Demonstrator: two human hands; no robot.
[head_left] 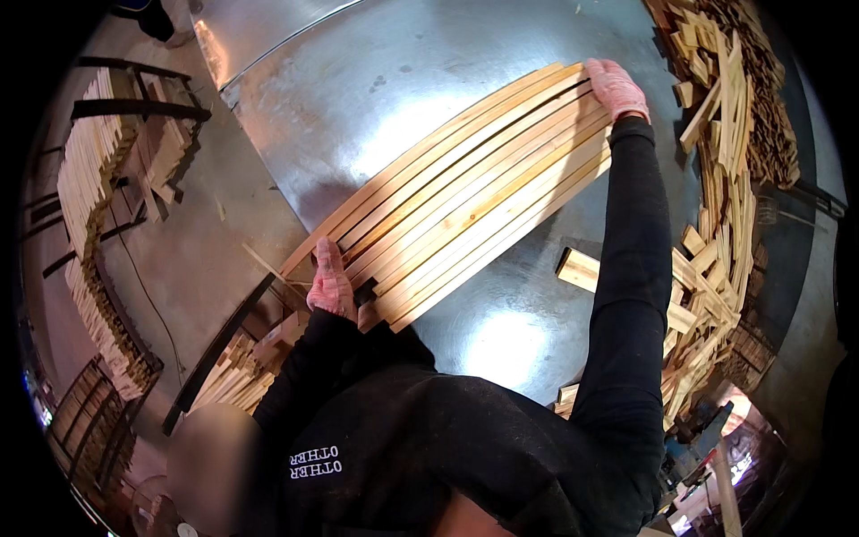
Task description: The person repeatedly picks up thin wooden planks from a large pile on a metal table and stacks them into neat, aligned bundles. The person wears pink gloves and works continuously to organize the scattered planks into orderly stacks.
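Several long, pale wooden strips (474,192) lie side by side on a shiny metal table (304,98), slanting from near left to far right. Some narrow dark gaps run between them, and their near-left ends are staggered. My left hand (331,282), in a pink glove, grips the strips at the near-left ends, fingers pointing up over the wood. At the far-right ends, my right hand (617,89), also gloved in pink, has its fingers closed over the wood; its fingertips are partly hidden.
A short wooden piece (579,268) lies on the table beside my right forearm. A heap of loose offcuts (716,242) runs along the right side. Stacked strips (94,197) stand on a dark metal rack at left. More strips (234,376) sit below the table's left edge.
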